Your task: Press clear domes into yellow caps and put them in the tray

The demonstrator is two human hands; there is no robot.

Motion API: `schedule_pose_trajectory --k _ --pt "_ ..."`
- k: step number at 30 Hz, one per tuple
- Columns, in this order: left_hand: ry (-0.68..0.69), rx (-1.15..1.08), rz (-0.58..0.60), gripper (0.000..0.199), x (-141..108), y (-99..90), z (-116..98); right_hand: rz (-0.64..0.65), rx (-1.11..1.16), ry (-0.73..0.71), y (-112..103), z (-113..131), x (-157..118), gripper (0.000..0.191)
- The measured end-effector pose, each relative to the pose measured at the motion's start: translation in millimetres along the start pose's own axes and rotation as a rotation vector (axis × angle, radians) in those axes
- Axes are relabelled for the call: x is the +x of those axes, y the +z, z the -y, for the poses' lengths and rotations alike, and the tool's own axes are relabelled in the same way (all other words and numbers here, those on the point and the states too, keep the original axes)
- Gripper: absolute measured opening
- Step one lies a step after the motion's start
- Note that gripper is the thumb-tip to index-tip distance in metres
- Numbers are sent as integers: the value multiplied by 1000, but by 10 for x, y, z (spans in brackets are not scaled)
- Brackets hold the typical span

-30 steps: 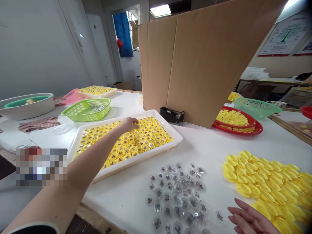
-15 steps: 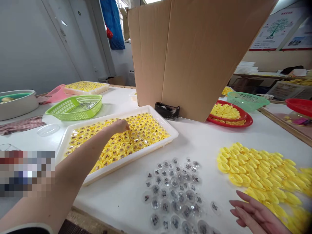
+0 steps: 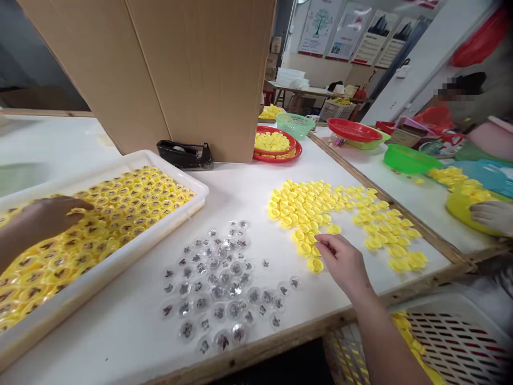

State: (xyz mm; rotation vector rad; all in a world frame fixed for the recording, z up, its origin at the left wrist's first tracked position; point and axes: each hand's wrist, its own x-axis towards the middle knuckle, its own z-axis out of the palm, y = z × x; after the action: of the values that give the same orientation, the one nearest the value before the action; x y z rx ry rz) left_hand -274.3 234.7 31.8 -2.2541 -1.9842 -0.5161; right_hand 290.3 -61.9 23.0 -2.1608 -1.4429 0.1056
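**Reaches over the tray (image 3: 120, 258) with the left hand (image 3: 56, 216), and to the yellow cups (image 3: 306, 200) with the right hand (image 3: 340, 262)**

Bends the fingers of the left hand down over the printed pieces (image 3: 136, 200), packed close together inside the tray. Cannot tell whether with anything gripped there, or only touching the tops.

Brings the thumb and fingertips of the right hand close together at the near edge of the yellow cups, with one cup just beyond the fingertips and another just below. Cannot tell whether with a cup pinched between them.

Shows the yellow cups spread loose on the white table (image 3: 132, 310), in a dense group by the right hand and in a looser one farther right. Shows the clear discs (image 3: 224, 275), with small dark figures, lying between the tray and the right hand, partly crowded together and partly apart.

Includes a black tape dispenser (image 3: 185, 154) behind the tray, in front of upright cardboard (image 3: 192, 64). To the right of the cardboard, includes red plates (image 3: 295, 155) bearing more yellow cups, with a mint basket (image 3: 295, 125) beyond.

Past the wooden strip (image 3: 363, 176), includes a red tray (image 3: 355, 130), a green bowl (image 3: 412, 160) and, at the far right, another person's gloved hand (image 3: 495, 214) at a yellow bowl (image 3: 460, 211). Below the table edge, near the right forearm, includes a white crate (image 3: 457, 331) with yellow pieces inside.
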Motion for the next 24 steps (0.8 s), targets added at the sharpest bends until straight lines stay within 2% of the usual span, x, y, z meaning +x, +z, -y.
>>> schedule_pose_trajectory --k 2,4,6,8,10,13,15,18,21,24 --pt "-43 85 53 63 -54 -136 -150 59 -189 -23 24 -12 108 22" --pt "-115 110 -19 54 -232 -342 -496 123 -245 -23 89 29 220 21" --pt "-46 -25 -99 42 -528 -532 -983 188 -306 -27 169 95 321 19" --pt "118 -208 -133 30 -873 -626 -1502 244 -359 -26 236 161 402 18" --pt "232 -390 -129 23 -1183 -594 -1951 287 -400 -26 276 220 463 19" --pt "253 -611 79 22 -1496 -392 -2416 344 -435 -44 310 307 521 21" --pt "209 -704 217 22 -1616 -249 -2614 378 -442 -67 338 377 529 26" --pt "187 -754 339 22 -1711 -131 -2808 404 -435 -105 394 492 486 33" --pt "189 -756 362 22 -1742 -113 -2893 396 -405 -149 430 581 408 34" --pt "155 -789 363 22 -1747 -96 -2891 397 -351 -204 434 601 355 31"
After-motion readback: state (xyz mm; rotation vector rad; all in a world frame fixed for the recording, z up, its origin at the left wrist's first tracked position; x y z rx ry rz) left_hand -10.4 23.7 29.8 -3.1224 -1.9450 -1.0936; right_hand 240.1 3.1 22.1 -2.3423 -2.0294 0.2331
